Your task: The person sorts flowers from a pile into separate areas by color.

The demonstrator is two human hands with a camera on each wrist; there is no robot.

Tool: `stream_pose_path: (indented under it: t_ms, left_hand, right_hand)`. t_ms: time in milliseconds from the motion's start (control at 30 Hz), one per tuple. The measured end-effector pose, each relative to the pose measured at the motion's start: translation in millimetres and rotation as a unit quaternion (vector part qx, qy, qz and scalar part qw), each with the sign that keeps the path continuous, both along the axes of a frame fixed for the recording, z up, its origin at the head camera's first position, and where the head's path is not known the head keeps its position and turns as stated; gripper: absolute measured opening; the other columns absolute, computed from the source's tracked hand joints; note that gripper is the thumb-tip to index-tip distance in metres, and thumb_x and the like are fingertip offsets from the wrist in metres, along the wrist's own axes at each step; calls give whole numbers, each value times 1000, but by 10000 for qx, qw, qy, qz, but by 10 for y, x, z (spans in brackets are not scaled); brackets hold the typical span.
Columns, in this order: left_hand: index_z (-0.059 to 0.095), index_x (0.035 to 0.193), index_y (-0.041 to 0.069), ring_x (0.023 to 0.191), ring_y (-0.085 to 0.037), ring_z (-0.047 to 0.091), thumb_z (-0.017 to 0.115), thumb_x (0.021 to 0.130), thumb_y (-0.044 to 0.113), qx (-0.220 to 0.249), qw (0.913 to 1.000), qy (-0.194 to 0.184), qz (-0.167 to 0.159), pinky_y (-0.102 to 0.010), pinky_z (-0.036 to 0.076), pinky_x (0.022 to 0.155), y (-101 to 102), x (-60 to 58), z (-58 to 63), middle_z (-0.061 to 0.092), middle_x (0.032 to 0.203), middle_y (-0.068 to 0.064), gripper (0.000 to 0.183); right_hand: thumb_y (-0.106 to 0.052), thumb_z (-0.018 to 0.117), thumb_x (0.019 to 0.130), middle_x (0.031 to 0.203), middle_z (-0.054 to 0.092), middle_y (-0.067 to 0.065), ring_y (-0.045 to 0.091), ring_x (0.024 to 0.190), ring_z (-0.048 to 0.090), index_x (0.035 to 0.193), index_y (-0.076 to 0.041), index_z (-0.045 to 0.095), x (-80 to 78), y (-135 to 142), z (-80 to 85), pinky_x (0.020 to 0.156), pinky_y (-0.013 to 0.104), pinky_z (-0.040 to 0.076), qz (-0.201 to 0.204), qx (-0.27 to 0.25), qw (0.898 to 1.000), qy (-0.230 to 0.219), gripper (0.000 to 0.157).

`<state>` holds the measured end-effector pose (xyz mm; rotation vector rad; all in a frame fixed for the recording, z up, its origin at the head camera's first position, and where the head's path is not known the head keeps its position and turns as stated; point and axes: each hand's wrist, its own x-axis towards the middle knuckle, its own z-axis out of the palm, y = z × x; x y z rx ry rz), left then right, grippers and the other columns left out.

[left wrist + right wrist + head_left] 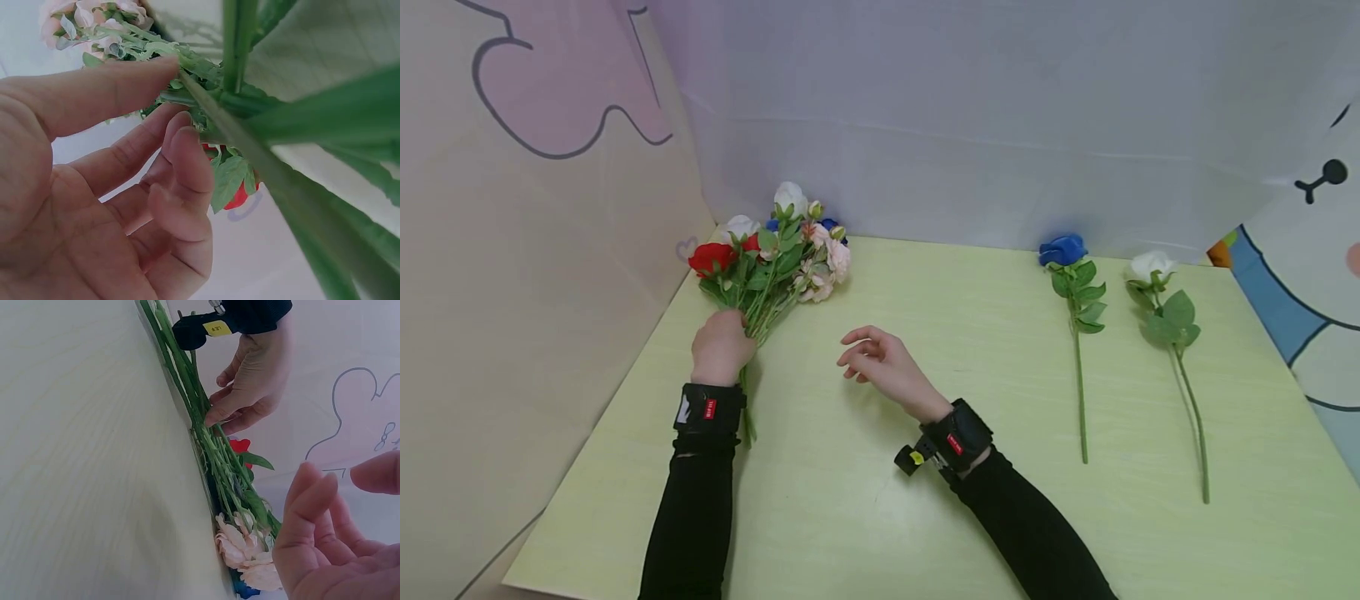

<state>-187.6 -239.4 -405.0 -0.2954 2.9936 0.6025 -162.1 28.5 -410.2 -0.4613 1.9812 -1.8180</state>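
At the left of the table, my left hand pinches the green stems of a bouquet of artificial flowers between thumb and curled fingers. The bunch has red, white, blue and pale pink blooms, and its stem ends reach back past the wrist. My right hand hovers over the middle of the table, fingers loosely bent, holding nothing. In the right wrist view, the pink flowers lie beyond the right hand's fingertips, apart from them.
On the right side of the table lie a single blue rose and a single white rose, their stems pointing towards me. A pale curtain hangs along the back edge, and a printed sheet borders the left side.
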Motion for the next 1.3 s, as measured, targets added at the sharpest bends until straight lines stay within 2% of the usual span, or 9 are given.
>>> stream_pose_path:
  t_ms: [200,400,500,633,733,833,967,1133,1300]
  left_hand:
    - [62,121,-10,107,-51,59,58,88,4,24,9999,-131,30,-58,52,84,-13,-6,8,59,123,-33,37]
    - [62,121,-8,104,-54,54,57,87,5,186,9996,-108,156,-59,50,80,-29,11,8,47,125,-35,37]
    - [62,122,-8,105,-54,55,54,88,6,225,9996,-137,135,-59,51,82,-41,18,14,50,125,-36,37]
    - [62,123,-7,109,-51,59,52,90,8,222,9995,-182,100,-58,52,83,-63,12,13,59,125,-34,37]
    - [65,119,-6,104,-49,63,52,92,8,209,9997,-40,96,-55,53,77,-80,8,5,64,123,-31,34]
    - [67,106,-5,90,-43,64,53,91,6,189,9996,155,123,-48,51,66,-81,16,1,67,110,-28,24]
    - [64,87,-3,79,-34,56,52,88,4,177,9993,295,146,-39,43,58,-74,15,-14,58,97,-24,14]
    - [64,83,-6,91,-41,53,46,92,5,210,9980,601,62,-49,46,68,-68,24,-25,54,108,-30,23]
    - [67,91,-12,99,-49,58,44,96,7,253,9950,964,40,-57,49,80,-54,28,0,60,109,-36,30]
  right_hand:
    - [-9,50,102,120,63,35,48,104,63,129,-1,54,1,7,3,89,46,54,40,37,10000,-4,29]
    - [-9,50,102,121,62,36,50,106,62,129,-1,54,-10,9,-14,90,49,54,35,40,10000,-10,29]
    - [-9,51,102,121,62,36,45,102,64,129,-1,55,-17,11,-15,90,48,54,17,50,10000,-8,28]
    - [-9,50,102,121,62,36,46,102,64,129,-1,54,-19,18,-3,89,46,54,29,45,10000,-32,28]
    - [-9,50,102,121,62,36,49,104,62,129,-1,54,-19,23,6,90,49,54,25,27,10000,-25,28]
    - [-9,51,102,120,62,35,47,103,63,129,-1,55,-21,28,11,90,51,54,10,25,10000,-29,28]
    - [-9,51,102,119,63,35,48,103,63,128,0,54,-28,34,6,90,50,54,9,26,10000,-19,28]
    - [-8,50,102,119,63,35,49,103,62,128,0,55,-39,41,11,90,52,54,-7,11,10000,9,28]
    - [-8,51,102,119,64,34,50,104,61,129,0,55,-44,49,31,89,48,54,-47,2,10000,-44,28]
